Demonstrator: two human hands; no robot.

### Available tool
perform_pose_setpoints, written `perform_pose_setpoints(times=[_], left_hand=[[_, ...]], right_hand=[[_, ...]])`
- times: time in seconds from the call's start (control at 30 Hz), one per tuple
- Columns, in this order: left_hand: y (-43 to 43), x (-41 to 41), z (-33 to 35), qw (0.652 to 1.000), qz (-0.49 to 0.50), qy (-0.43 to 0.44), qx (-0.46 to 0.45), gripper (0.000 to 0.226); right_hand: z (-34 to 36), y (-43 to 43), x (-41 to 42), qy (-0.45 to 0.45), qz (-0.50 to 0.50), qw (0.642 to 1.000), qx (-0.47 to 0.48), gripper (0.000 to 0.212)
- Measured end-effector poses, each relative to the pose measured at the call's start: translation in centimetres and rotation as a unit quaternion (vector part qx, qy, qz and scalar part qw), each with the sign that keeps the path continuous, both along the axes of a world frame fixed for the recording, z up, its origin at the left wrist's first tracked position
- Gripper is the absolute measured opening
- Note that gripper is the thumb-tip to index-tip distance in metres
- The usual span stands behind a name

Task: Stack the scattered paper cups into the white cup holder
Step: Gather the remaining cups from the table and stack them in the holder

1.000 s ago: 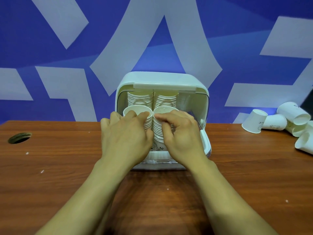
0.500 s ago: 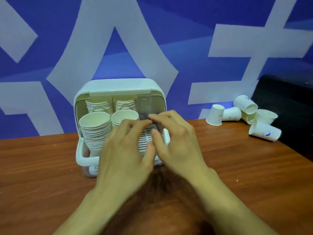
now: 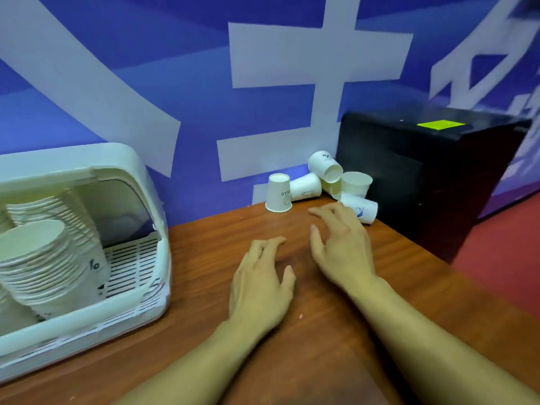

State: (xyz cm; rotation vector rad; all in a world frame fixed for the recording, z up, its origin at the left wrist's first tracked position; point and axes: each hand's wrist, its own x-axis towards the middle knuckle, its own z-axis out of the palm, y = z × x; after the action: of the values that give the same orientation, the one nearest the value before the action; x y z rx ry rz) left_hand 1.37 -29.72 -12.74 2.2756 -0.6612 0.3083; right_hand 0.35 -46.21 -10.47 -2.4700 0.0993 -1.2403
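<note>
Brown wood counter (image 3: 336, 331), blue-white wall behind. Our left hand (image 3: 258, 287) and right hand (image 3: 342, 247) palm-down over counter, fingers spread, each grip apart, holding nothing. Scattered paper cups (image 3: 321, 185) just beyond right fingertips; white cup holder (image 3: 140, 171) far left, stacks inside.

The worktop (image 3: 321, 331) is reddish wood-grain with a smooth, slightly glossy finish. On it, the cup holder (image 3: 140, 171) is glossy white plastic; the paper cups (image 3: 279, 194) look matt white.
</note>
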Motion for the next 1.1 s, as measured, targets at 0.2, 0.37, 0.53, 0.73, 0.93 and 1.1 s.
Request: perform_pose_setpoints(times=[0.2, 0.37, 0.53, 0.73, 0.93, 1.1], left_hand=[[-7.3, 4.4, -1.7, 1.0, -0.021, 0.007, -0.016, 0.036], [-14.3, 8.3, -1.7, 0.996, -0.029, 0.032, -0.081, 0.026], [-19.5, 11.4, -1.4, 0.984, -0.021, 0.117, -0.131, 0.032], [-18.4, 12.0, -2.1, 0.964, -0.027, 0.121, -0.234, 0.013], [-16.8, 11.7, -1.4, 0.949, 0.085, 0.066, -0.295, 0.03], [-16.6, 11.9, -1.4, 0.946, 0.087, 0.045, -0.308, 0.026]], right_hand=[[-1.1, -8.2, 4.9, -0.066, -0.121, 0.99, 0.035, 0.034], [-2.3, -9.7, 5.6, -0.077, -0.135, 0.987, 0.039, 0.039], [-2.8, -10.2, 5.8, -0.094, -0.143, 0.981, 0.092, 0.041], [-2.7, -10.0, 6.0, -0.057, -0.147, 0.983, 0.093, 0.041], [-2.5, -9.9, 5.8, -0.028, -0.158, 0.985, 0.07, 0.037], [-1.7, -8.6, 5.9, -0.003, -0.157, 0.987, 0.045, 0.031]])
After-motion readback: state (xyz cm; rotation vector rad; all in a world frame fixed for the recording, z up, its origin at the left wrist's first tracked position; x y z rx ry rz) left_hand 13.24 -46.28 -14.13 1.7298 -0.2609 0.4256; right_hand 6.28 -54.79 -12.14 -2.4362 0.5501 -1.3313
